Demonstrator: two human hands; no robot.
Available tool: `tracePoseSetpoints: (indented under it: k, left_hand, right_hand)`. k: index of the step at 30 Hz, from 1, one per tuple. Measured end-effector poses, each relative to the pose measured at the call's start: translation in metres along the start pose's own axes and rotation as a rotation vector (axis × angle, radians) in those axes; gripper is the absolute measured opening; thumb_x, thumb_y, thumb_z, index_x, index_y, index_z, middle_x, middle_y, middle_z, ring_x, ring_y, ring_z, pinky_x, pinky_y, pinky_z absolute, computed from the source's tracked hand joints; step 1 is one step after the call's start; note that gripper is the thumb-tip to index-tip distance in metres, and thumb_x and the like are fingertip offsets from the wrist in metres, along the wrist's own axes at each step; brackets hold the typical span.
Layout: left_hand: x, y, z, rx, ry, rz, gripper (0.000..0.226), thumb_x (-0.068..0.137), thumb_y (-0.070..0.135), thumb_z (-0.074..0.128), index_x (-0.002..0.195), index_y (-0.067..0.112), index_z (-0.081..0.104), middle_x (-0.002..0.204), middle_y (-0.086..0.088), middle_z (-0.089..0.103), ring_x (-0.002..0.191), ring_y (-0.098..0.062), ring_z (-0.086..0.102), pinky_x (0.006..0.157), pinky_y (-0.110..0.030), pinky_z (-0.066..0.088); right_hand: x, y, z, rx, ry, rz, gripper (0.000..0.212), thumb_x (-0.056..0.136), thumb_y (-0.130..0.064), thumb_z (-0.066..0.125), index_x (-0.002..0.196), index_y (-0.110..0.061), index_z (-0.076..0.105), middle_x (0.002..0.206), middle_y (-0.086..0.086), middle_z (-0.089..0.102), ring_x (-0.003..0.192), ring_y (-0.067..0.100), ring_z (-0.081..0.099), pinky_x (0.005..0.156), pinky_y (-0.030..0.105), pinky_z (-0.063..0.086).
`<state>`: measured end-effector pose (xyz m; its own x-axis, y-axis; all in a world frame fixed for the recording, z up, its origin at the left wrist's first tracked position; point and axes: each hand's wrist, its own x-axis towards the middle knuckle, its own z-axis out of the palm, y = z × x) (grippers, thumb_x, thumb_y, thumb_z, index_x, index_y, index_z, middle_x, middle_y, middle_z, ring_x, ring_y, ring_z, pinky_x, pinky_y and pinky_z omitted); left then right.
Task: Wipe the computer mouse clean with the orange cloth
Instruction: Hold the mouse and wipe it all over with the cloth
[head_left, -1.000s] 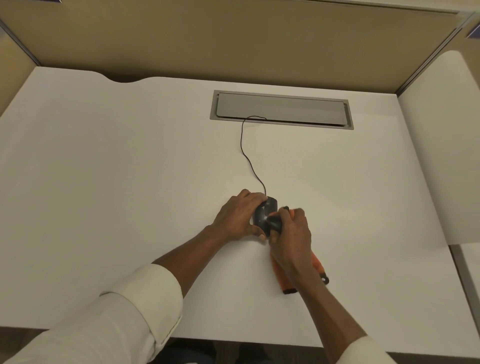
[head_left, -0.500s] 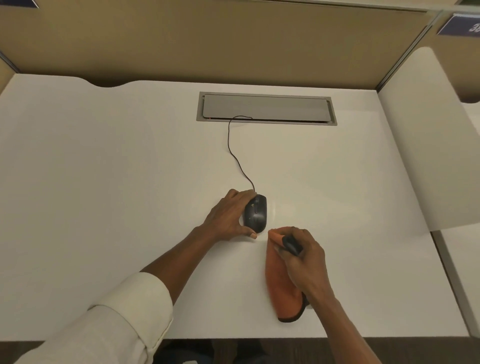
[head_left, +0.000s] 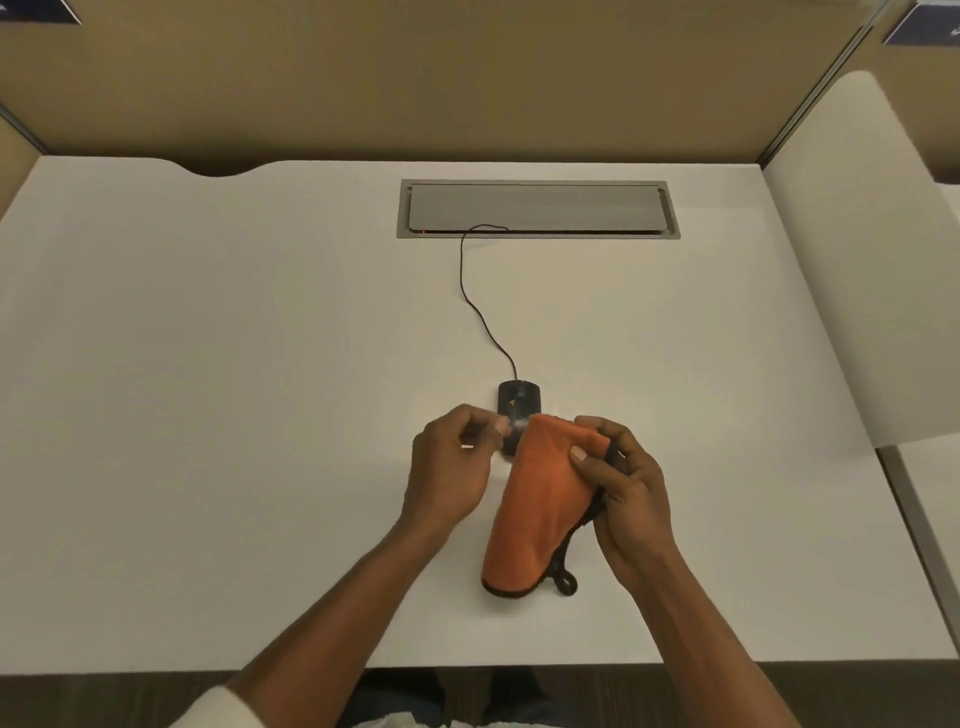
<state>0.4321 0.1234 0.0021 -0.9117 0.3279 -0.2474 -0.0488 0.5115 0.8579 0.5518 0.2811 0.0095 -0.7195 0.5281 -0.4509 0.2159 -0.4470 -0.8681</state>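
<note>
The small black corded computer mouse lies untouched on the white worktop. The orange microfibre cloth is pinched by the right hand; the left hand is blurred, its fingers loosely curled. Whether wiping is finished cannot be judged.

Both forearms are extended forward, converging. The left hand is held loosely curled, fingertips blurred, palm turned rightward. The right hand is closed in a pinch, thumb pressed against the orange cloth it grips.
</note>
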Motion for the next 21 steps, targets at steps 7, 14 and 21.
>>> tracePoseSetpoints:
  k: [7,14,21]
  left_hand:
    - [-0.048,0.014,-0.024,0.031,-0.005,0.058,0.031,0.091,0.062,0.067,0.111,0.038,0.068,0.108,0.026,0.072,0.099,0.0,0.071,0.084,-0.015,0.057]
    - [-0.067,0.013,-0.029,0.004,-0.133,0.036,0.062,0.077,0.085,0.055,0.13,0.053,0.049,0.126,0.04,0.054,0.107,0.011,0.062,0.085,-0.001,0.046]
    - [-0.053,0.011,-0.039,-0.035,-0.017,-0.013,0.065,0.073,0.069,0.071,0.128,0.037,0.058,0.127,0.016,0.07,0.111,-0.012,0.069,0.094,-0.033,0.06]
  right_hand:
    - [-0.021,0.004,0.04,-0.121,0.139,-0.098,0.03,0.08,-0.024,0.089,0.105,-0.029,0.073,0.105,-0.01,0.078,0.095,0.013,0.079,0.073,0.028,0.066]
    - [-0.047,0.01,0.063,-0.12,0.052,-0.121,0.02,0.095,-0.04,0.073,0.114,-0.038,0.078,0.115,-0.011,0.079,0.11,0.009,0.074,0.084,0.02,0.06]
    - [-0.053,0.0,0.051,0.048,-0.139,-0.145,0.039,0.103,-0.003,0.057,0.131,-0.026,0.071,0.125,0.003,0.077,0.118,0.026,0.074,0.091,0.033,0.063]
